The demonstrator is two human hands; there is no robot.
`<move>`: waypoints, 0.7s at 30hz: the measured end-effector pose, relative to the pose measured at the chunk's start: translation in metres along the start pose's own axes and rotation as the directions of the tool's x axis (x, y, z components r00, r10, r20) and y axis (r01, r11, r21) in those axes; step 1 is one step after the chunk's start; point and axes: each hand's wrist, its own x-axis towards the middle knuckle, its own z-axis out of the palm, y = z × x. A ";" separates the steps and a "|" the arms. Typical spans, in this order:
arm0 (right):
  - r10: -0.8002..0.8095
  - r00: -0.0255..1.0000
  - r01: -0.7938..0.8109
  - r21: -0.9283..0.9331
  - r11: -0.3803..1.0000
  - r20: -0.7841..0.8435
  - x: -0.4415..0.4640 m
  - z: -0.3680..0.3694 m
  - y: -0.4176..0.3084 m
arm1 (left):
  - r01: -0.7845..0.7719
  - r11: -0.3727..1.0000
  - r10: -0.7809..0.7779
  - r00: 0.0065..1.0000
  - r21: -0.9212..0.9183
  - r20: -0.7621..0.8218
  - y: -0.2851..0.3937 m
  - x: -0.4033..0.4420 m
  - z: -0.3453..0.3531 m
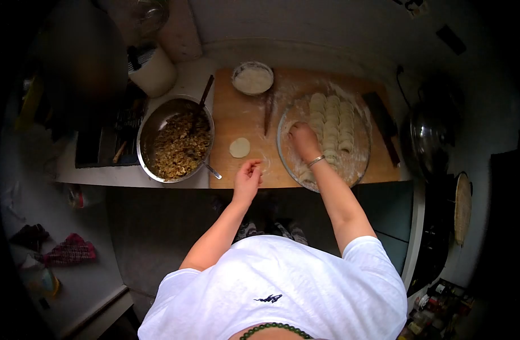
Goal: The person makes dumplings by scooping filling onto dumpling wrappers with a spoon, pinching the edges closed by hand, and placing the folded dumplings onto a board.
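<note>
My left hand point(248, 177) hovers at the front edge of the wooden board, fingers loosely curled and a little apart, with nothing visible in them. Just beyond it lies a round, flat dough wrapper point(239, 148). My right hand point(305, 140), a bracelet on its wrist, reaches over the left part of a round, floured glass tray point(360, 161). Its fingers are closed round a pale dumpling point(292, 127), mostly hidden by the hand. Rows of overlapping dumplings point(331, 122) fill the tray's middle, and a few more sit near its front edge, partly behind my forearm.
On the left, a metal bowl point(139, 136) holds chopped filling point(180, 144) and utensils. A bowl of flour point(253, 78) and a thin rolling pin point(268, 113) are at the back of the wooden board point(223, 122). A dark cleaver-like tool point(380, 116) lies along the right side.
</note>
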 end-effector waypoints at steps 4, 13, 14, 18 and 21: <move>0.479 0.875 -0.435 0.543 0.718 0.068 0.020 -0.045 -0.015 | -0.003 0.987 0.018 0.995 -0.162 0.095 0.013 0.024 0.027; 0.131 0.976 -0.217 0.835 0.506 0.174 0.037 -0.125 -0.092 | 0.081 0.651 -0.049 0.997 -0.754 0.064 0.102 0.041 0.062; 0.085 0.979 -0.204 0.844 0.496 0.187 0.036 -0.131 -0.112 | 0.144 0.514 -0.039 0.989 -0.846 0.144 0.107 0.037 0.055; 0.143 0.975 0.057 0.819 0.571 -0.168 0.040 -0.138 -0.146 | 0.162 0.284 0.118 0.972 -0.945 0.202 0.108 0.028 0.015; -0.053 0.986 0.144 0.644 0.751 -0.159 0.036 -0.085 -0.146 | 0.016 0.412 0.106 0.992 -0.911 0.065 0.108 0.011 -0.024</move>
